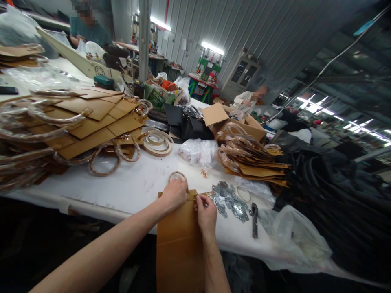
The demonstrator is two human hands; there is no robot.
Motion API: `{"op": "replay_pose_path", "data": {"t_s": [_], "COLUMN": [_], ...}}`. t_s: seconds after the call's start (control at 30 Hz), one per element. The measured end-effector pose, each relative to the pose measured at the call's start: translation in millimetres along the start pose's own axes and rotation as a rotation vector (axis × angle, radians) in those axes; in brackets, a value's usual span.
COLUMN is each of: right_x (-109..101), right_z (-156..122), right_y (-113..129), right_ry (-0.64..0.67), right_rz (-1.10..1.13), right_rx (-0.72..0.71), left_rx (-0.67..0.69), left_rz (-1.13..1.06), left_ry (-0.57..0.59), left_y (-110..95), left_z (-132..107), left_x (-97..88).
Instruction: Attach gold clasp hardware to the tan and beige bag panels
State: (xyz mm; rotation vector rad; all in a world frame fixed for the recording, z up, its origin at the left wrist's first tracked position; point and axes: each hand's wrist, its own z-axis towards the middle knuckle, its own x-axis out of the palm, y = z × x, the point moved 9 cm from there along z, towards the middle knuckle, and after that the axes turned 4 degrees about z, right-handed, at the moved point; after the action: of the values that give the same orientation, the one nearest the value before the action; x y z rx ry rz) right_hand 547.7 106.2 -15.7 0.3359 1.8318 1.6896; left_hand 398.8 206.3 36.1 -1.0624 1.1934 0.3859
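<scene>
Ridged metal walling [189, 18] backs the workshop; a white-covered table [116, 195] crosses the foreground. Left hand [175, 193]: curled closed on the top edge of a tan panel [180, 244], beside its wrapped handle loop [185, 178]. Right hand [207, 211]: thumb and fingers in a narrow pinch on a narrow strap [209, 194] at the panel's upper right. Panel hangs over the table's near edge, between the forearms. Just right of the right hand, loose metal plates [233, 201]; beyond them, a dark tool [254, 221]. Farther out, a right stack [253, 167] and a larger left stack [100, 118] of tan pieces, also with wrapped handles. Two co-workers [88, 30] are visible behind.
</scene>
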Motion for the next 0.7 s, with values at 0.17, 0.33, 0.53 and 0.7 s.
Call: {"op": "replay_pose_path", "data": {"t_s": [0.17,0.33,0.53,0.7], "right_x": [-0.2,-3.1,-2.3,2.5], "right_z": [-3.1,-6.1,-12.2,-16.8], "right_y": [2.7,10.4,25.5,33.3], "right_ry": [-0.007,-0.038,-0.062,-0.068], "right_rz": [-0.061,-0.091,-0.185,-0.262], "right_rx": [-0.082,-0.2,-0.312,-0.364], "left_rx": [-0.112,-0.198,-0.2,-0.209], "left_rz": [0.029,-0.002,-0.04,-0.065], "left_ry": [0.074,0.147,0.147,0.141], "left_y": [0.0,7.6,20.9,27.9], "left_z": [12.8,21.8,20.7,19.6], "left_x": [6.1,13.2,21.3,24.8]}}
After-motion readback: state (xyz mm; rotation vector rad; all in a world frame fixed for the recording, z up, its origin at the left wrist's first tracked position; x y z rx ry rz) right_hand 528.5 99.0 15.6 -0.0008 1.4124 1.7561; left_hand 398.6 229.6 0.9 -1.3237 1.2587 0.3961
